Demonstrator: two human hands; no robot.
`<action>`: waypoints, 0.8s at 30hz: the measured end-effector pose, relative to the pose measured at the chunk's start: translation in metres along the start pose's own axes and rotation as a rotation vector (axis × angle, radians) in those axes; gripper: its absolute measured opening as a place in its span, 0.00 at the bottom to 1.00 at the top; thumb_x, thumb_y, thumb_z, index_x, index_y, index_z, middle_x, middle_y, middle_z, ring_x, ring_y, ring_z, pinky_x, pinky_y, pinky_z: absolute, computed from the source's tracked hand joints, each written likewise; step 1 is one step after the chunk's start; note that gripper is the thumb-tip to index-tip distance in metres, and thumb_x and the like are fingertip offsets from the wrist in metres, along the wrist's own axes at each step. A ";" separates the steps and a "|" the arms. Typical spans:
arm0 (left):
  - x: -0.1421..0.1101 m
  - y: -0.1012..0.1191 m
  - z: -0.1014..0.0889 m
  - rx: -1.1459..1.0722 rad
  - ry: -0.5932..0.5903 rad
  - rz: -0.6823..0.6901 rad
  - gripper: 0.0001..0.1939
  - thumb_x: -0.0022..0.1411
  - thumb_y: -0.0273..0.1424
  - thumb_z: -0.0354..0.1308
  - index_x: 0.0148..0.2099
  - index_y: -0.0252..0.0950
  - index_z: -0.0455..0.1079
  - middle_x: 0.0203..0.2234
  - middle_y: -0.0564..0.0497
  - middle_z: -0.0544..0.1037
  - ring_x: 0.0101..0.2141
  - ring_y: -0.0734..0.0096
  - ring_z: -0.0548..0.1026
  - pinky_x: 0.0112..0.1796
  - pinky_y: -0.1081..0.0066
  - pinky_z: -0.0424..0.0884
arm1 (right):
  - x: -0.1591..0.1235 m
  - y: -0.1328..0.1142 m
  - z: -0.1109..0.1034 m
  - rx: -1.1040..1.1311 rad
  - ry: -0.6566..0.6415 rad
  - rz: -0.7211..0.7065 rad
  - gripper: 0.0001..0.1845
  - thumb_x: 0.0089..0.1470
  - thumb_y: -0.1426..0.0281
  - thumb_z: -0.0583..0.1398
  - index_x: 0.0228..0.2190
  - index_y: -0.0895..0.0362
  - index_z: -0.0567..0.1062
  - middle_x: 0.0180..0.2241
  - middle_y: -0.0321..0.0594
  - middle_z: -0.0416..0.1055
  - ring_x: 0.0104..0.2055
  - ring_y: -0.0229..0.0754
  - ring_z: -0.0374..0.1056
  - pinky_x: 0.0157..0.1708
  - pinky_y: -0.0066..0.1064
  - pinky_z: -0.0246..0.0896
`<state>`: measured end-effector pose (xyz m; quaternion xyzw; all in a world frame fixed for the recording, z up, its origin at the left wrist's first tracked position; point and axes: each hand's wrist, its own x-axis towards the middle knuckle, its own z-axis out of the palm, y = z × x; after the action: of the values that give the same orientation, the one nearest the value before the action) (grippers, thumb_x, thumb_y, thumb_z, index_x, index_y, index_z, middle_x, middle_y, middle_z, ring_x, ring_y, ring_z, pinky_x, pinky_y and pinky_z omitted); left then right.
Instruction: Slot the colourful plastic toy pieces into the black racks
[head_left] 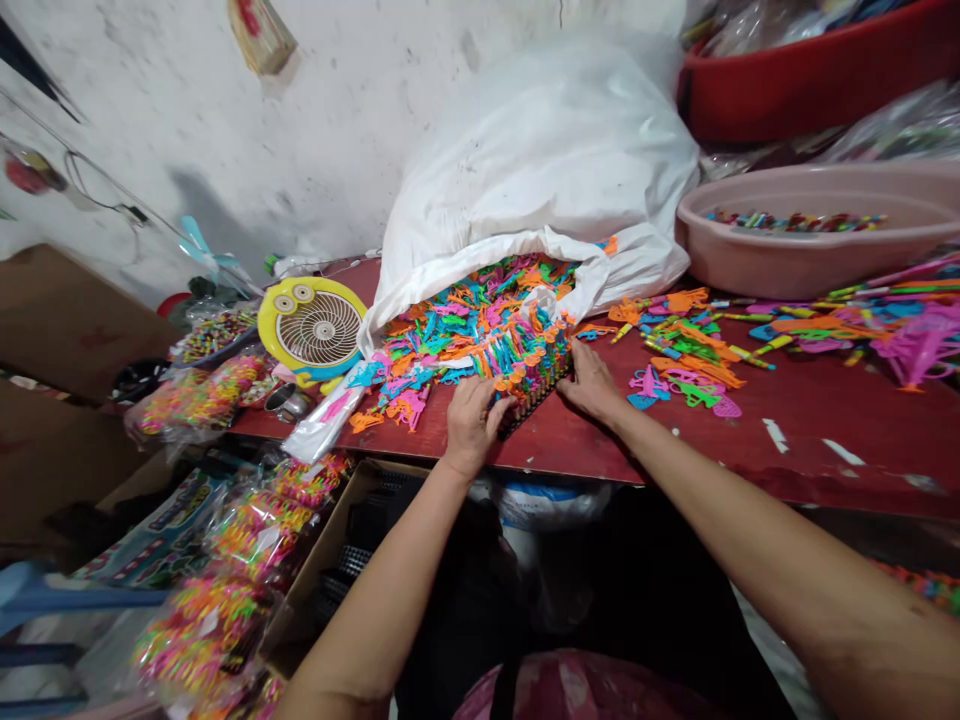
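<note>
A black rack (517, 413) stands near the table's front edge, packed with upright colourful plastic pieces (536, 365) that have orange tops. My left hand (474, 425) grips its left near side, fingers bent and thumb pressed to it. Against the right side rests my right hand (591, 385), its fingers curled at the rack's edge and partly hidden. Just behind lies a heap of loose plastic pieces (457, 320) in orange, blue, pink and green, spilling from the mouth of a big white sack (540, 150).
A yellow fan (321, 330) and a metal cup (289, 403) stand left on the red table (810, 410). More loose pieces (697, 350) lie right, before a pink basin (810, 260). Below left are bagged pieces (259, 535) and a cardboard box (300, 610).
</note>
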<state>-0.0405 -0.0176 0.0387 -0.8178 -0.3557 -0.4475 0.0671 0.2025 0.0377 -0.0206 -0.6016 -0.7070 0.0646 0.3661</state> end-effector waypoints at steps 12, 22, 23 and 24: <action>-0.018 0.017 -0.006 -0.023 0.039 -0.174 0.27 0.67 0.34 0.58 0.66 0.41 0.60 0.52 0.41 0.69 0.54 0.60 0.70 0.54 0.60 0.69 | -0.003 -0.008 -0.003 0.049 -0.010 0.073 0.43 0.47 0.70 0.57 0.65 0.59 0.54 0.62 0.55 0.61 0.62 0.61 0.57 0.57 0.59 0.57; -0.062 0.041 0.017 -0.029 0.052 -0.480 0.07 0.64 0.34 0.62 0.42 0.37 0.78 0.32 0.49 0.76 0.36 0.67 0.73 0.42 0.64 0.70 | -0.004 -0.006 -0.002 0.041 -0.002 0.060 0.43 0.48 0.70 0.56 0.65 0.58 0.54 0.62 0.55 0.61 0.62 0.61 0.57 0.56 0.60 0.58; -0.060 0.040 0.022 -0.007 0.022 -0.493 0.08 0.64 0.34 0.62 0.42 0.37 0.79 0.31 0.49 0.76 0.35 0.67 0.73 0.41 0.64 0.69 | -0.003 -0.005 -0.002 0.037 0.004 0.057 0.43 0.48 0.70 0.56 0.65 0.58 0.53 0.62 0.55 0.61 0.62 0.61 0.58 0.56 0.60 0.58; -0.057 0.039 0.026 0.014 0.005 -0.517 0.08 0.63 0.33 0.62 0.41 0.37 0.79 0.30 0.49 0.76 0.34 0.67 0.73 0.39 0.66 0.69 | -0.003 -0.005 -0.001 0.036 0.009 0.051 0.43 0.47 0.70 0.56 0.65 0.58 0.53 0.62 0.55 0.61 0.61 0.61 0.58 0.55 0.59 0.58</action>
<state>-0.0177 -0.0647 -0.0132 -0.6980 -0.5558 -0.4495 -0.0429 0.1995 0.0329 -0.0187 -0.6132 -0.6884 0.0840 0.3782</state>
